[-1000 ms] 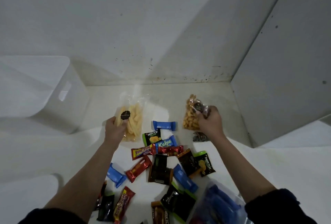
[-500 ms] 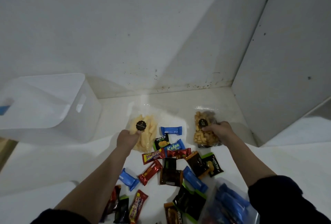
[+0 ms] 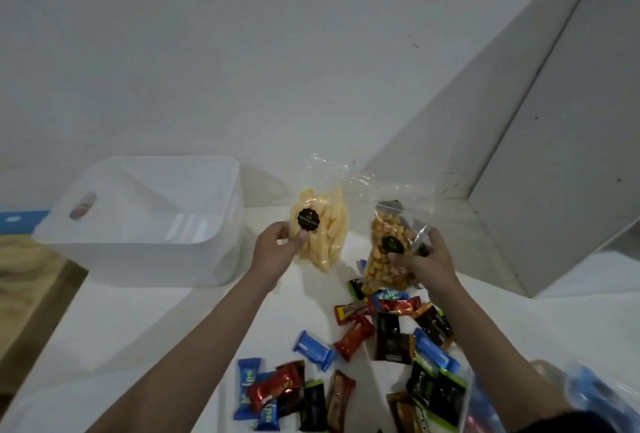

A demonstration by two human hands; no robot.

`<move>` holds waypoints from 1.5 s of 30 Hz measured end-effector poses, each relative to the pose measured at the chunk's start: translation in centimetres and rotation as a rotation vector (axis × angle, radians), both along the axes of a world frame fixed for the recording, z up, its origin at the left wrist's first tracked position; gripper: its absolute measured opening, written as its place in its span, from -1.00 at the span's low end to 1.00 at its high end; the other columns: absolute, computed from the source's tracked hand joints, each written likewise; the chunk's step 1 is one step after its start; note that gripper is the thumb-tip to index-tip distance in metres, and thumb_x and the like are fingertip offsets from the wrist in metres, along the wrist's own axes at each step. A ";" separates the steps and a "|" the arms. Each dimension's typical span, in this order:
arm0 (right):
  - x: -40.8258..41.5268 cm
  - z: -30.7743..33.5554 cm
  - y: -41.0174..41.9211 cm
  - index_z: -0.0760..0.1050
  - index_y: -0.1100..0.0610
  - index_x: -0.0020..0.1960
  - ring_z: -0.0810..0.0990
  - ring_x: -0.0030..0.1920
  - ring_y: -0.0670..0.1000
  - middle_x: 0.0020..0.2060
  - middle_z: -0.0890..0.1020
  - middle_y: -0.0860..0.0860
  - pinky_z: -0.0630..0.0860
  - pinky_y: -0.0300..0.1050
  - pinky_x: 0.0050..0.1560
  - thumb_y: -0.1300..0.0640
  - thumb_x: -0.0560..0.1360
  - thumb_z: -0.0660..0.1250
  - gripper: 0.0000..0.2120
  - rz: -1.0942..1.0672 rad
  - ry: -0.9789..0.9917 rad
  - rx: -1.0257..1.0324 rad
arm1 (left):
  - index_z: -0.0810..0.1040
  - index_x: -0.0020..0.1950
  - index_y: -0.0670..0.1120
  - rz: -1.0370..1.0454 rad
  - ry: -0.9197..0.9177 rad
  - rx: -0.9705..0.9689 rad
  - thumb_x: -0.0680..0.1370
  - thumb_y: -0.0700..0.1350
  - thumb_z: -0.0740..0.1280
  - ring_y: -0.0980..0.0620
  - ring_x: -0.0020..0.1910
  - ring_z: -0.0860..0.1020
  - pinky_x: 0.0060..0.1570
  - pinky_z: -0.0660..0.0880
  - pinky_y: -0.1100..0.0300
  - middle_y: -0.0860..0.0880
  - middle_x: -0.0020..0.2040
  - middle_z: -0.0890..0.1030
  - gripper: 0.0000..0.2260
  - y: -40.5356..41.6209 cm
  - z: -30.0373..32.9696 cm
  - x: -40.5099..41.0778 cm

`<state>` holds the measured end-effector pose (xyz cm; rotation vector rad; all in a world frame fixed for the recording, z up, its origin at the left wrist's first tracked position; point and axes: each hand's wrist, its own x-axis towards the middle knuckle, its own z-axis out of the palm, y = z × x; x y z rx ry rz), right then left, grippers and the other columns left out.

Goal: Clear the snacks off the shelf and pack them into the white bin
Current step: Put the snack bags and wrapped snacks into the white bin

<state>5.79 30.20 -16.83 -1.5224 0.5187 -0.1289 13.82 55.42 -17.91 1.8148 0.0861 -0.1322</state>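
Now that both bags have come up off the shelf, my left hand pinches the yellow chips bag just beside the white bin, while my right hand grips the orange snack bag; wrapped snacks remain.

Both bare forearms reach forward from the bottom of the view, dark sleeves pushed up near the elbows. The left hand is raised, thumb and fingers pinched on the lower edge of a clear bag of pale yellow sticks, just right of the white bin. The right hand, farther right of the bin, has its fingers curled around a bag of orange-brown snacks.
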 end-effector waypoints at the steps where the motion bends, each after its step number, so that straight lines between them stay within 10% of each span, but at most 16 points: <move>1: -0.1 1.0 2.0 0.37 -0.02 0.23 0.57 -0.04 0.00 0.00 0.56 -0.01 0.58 -0.02 -0.20 0.41 0.29 0.50 -0.35 0.000 -0.033 0.017 | 0.55 0.04 -0.14 -0.011 -0.030 -0.026 0.47 -0.09 0.43 0.04 0.01 0.51 0.00 0.40 0.23 0.00 -0.04 0.56 -0.79 1.5 1.2 -0.1; 8: 1.8 4.8 14.5 0.40 -0.10 0.13 0.61 0.05 0.06 0.08 0.58 0.04 0.62 0.06 -0.15 0.45 0.30 0.46 -0.39 -0.001 -0.267 0.130 | 0.54 0.01 -0.13 0.076 -0.244 -0.150 0.49 -0.14 0.42 0.19 -0.10 0.50 -0.25 0.40 0.58 0.09 -0.13 0.54 -0.85 13.3 8.0 1.3; 15: 4.6 5.6 21.6 0.37 -0.01 0.23 0.57 0.11 0.11 0.12 0.56 0.09 0.58 -0.02 -0.19 0.49 0.28 0.44 -0.34 -0.010 -0.291 0.201 | 0.47 0.25 -0.10 0.111 -0.255 -0.013 0.49 -0.15 0.41 0.03 -0.03 0.51 -0.17 0.41 0.32 -0.05 -0.01 0.55 -0.66 21.5 9.1 8.9; 29: 6.2 -0.1 20.6 0.38 -0.05 0.27 0.55 0.12 0.15 0.15 0.55 0.08 0.59 0.07 -0.21 0.48 0.28 0.39 -0.31 -0.094 -0.154 0.225 | 0.42 0.12 -0.11 -0.637 0.217 0.442 0.48 -0.32 0.38 -0.09 -0.03 0.51 0.04 0.44 0.12 -0.16 -0.07 0.55 -0.73 23.7 -2.2 22.6; 33: 6.5 -0.3 20.4 0.38 -0.12 0.26 0.52 0.14 0.19 0.13 0.53 0.03 0.56 0.18 -0.09 0.44 0.25 0.40 -0.29 -0.102 -0.096 0.248 | 0.36 0.36 -0.10 -0.696 0.216 0.666 0.54 -0.03 0.34 -0.16 0.22 0.49 0.19 0.38 0.13 -0.17 0.20 0.52 -0.58 22.1 -4.7 23.0; 38: 7.4 3.7 22.3 0.39 -0.02 0.28 0.58 0.12 0.18 0.09 0.62 0.03 0.61 0.10 -0.19 0.12 -0.09 0.66 -0.03 -0.101 -0.131 0.294 | 0.25 0.44 -0.19 -0.584 0.193 0.879 0.47 0.26 0.30 -0.13 0.23 0.49 0.18 0.41 0.08 -0.16 0.31 0.48 -0.28 21.5 -5.3 22.7; 41: 8.8 7.4 24.9 0.38 0.02 0.29 0.63 0.07 0.14 0.07 0.65 0.05 0.61 0.15 -0.13 0.31 0.14 0.49 -0.25 -0.028 -0.236 0.300 | 0.27 0.40 -0.23 -0.499 0.205 0.908 0.50 0.27 0.24 -0.15 0.25 0.48 0.17 0.40 0.09 -0.20 0.31 0.47 -0.31 22.0 -2.9 22.2; 45: 12.7 8.7 30.0 0.37 0.07 0.28 0.65 0.02 0.13 0.05 0.64 0.11 0.61 0.16 -0.04 0.48 0.20 0.46 -0.27 -0.009 -0.226 0.309 | 0.49 0.16 -0.15 -0.202 0.101 0.479 0.52 0.24 0.23 -0.15 0.15 0.56 0.21 0.46 0.02 -0.18 0.18 0.58 -0.52 23.9 1.4 20.7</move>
